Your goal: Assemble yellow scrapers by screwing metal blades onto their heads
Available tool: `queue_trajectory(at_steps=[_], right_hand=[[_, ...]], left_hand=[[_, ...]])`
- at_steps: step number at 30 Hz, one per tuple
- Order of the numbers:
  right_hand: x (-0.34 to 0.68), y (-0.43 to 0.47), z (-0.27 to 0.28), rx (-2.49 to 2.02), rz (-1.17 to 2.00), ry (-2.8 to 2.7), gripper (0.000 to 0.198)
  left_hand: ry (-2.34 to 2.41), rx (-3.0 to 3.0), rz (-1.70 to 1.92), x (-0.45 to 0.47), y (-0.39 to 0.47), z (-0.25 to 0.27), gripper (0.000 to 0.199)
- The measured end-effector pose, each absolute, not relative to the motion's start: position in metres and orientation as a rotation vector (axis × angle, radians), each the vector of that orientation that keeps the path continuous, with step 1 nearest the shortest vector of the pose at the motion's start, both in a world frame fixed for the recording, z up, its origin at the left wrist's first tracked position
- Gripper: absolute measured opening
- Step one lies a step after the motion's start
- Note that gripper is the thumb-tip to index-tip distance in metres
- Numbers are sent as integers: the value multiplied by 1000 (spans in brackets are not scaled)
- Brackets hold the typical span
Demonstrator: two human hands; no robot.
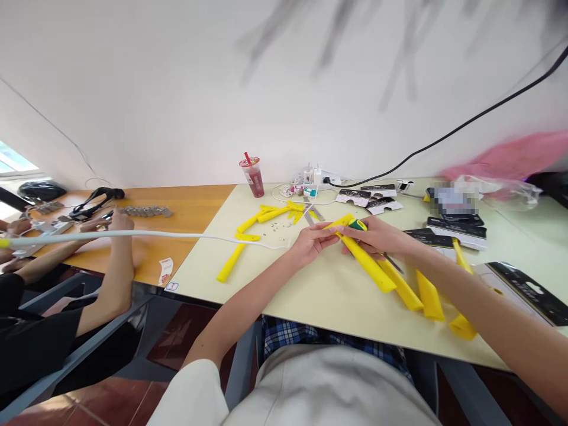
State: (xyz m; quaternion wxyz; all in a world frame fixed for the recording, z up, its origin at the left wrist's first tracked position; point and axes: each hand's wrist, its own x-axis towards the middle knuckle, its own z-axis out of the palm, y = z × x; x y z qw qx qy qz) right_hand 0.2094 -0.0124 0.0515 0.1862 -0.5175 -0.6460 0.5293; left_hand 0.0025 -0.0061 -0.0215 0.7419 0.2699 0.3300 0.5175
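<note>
Yellow strip: left of the left hand, probably for working room. Left hand: pinching the yellow piece near its top, seemingly for steadiness; it slopes bodyward beneath the right hand, closed around the green tool.

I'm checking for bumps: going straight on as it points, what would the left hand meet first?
Beyond the held yellow piece, the left hand would probably meet the right hand; depth is unclear.
</note>
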Motion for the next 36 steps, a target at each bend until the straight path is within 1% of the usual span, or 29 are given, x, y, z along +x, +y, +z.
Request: queue_trajectory(at_steps=[2, 4, 8, 10, 12, 15, 18, 22, 28, 31, 36], right_hand=[[206, -7, 37, -1403, 1557, -1707, 62], [207, -1, 25, -1390, 1543, -1643, 59], [213, 7, 14, -1398, 1493, -1624, 53], [214, 8, 14, -1352, 1537, -1524, 46], [214, 8, 15, -1271, 1611, -1383, 39], [216, 9, 16, -1175, 1666, -1235, 32], [220, 13, 14, -1127, 1667, -1165, 28], [225, 17, 12, -1118, 1648, -1179, 31], [222, 11, 15, -1143, 1615, -1236, 35], [222, 10, 15, -1155, 1608, -1278, 42], [224, 11, 13, -1139, 1624, -1306, 46]], left_hand=[[715, 618, 1129, 5, -8, -26, 18], [729, 664, 1126, 5, -8, -29, 17], [779, 875, 1162, 0, 0, -29, 24], [909, 1063, 1229, -6, 6, -28, 27], [1156, 1350, 1275, -16, 12, -26, 28], [1459, 1815, 1126, -34, 18, -26, 27], [1654, 1947, 896, -46, 20, -30, 28], [1801, 2022, 699, -49, 23, -35, 27], [1788, 1979, 617, -52, 28, -35, 25], [1736, 1927, 676, -56, 30, -38, 23], [1560, 1798, 895, -58, 30, -43, 30]])
